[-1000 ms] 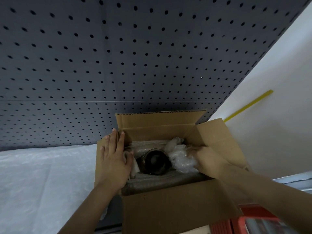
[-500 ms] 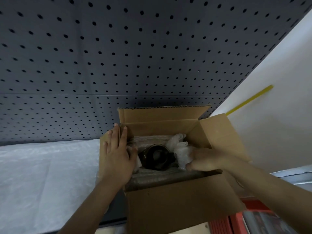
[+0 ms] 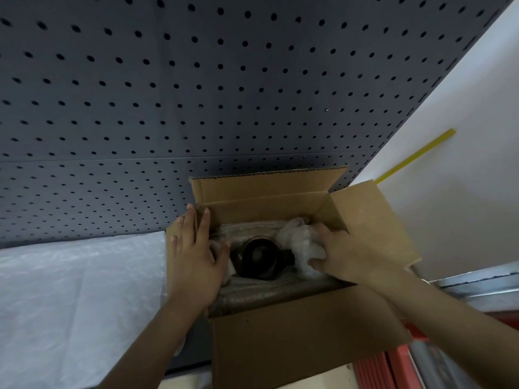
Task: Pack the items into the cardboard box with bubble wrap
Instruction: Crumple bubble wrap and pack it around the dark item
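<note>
Inside the cardboard box [image 3: 303, 341], bubble wrap [image 3: 302, 242] (crumpled) in right hand [image 3: 346, 256] grip, beside the dark jar [image 3: 259, 258].

The left hand [image 3: 193, 256] covers the left flap of the cardboard box [image 3: 303, 338] and part of the bubble wrap [image 3: 302, 242] beneath it. The right hand [image 3: 354, 259] hides the wad's right side; its fingertips are lost in the wrap. The dark round item [image 3: 257, 258] is too dim to identify. Both forearms run off the bottom edge. The red objects [image 3: 393, 369] at the bottom right are cut off and blurred.
</note>
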The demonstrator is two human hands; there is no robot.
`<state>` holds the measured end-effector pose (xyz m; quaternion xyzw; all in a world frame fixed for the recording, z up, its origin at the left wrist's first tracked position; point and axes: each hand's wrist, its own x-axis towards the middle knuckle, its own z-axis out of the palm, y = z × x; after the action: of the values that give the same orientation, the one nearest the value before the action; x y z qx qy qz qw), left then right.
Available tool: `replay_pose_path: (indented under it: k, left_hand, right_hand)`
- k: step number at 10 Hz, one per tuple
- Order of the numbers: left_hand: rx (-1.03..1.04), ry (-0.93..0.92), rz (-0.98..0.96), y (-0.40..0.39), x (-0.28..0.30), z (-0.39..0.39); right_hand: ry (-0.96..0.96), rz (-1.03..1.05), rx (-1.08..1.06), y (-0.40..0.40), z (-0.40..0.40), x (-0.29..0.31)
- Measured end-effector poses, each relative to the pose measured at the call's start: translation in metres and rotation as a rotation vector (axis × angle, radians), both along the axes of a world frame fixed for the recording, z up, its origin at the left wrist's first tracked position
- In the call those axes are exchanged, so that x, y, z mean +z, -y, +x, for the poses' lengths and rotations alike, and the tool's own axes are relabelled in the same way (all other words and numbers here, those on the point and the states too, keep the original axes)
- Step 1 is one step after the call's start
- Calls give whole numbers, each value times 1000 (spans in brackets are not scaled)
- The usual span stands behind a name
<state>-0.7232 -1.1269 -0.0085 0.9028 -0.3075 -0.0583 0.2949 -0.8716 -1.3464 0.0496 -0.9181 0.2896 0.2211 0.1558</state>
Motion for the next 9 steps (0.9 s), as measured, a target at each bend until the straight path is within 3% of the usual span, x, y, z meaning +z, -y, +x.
replay_pose_path:
  k: [1,2,3,4,6,8,9]
  left_hand:
    - [4,17,1,0,-1,1]
    - [-3,24,3,-1,-2,2]
    - [-17,37,-5,0,-3,3]
    - [-24,24,-7,2,-6,4]
    - [-31,15,-46,2,-8,3]
    - [-34,-35,-91,2,-8,4]
    - [-35,-45,-97,2,-7,4]
  right_hand:
    - [-15,-51,17,1,-7,-10]
    - [46,-140,-136,2,-13,-12]
    - [-42,-175,-140,-2,-17,-13]
    - [-107,-131,-151,-16,-14,-4]
    - [-307,262,-185,-11,1,-27]
    - [-343,383,-221,7,-9,-5]
    - [-287,278,-167,-8,1,2]
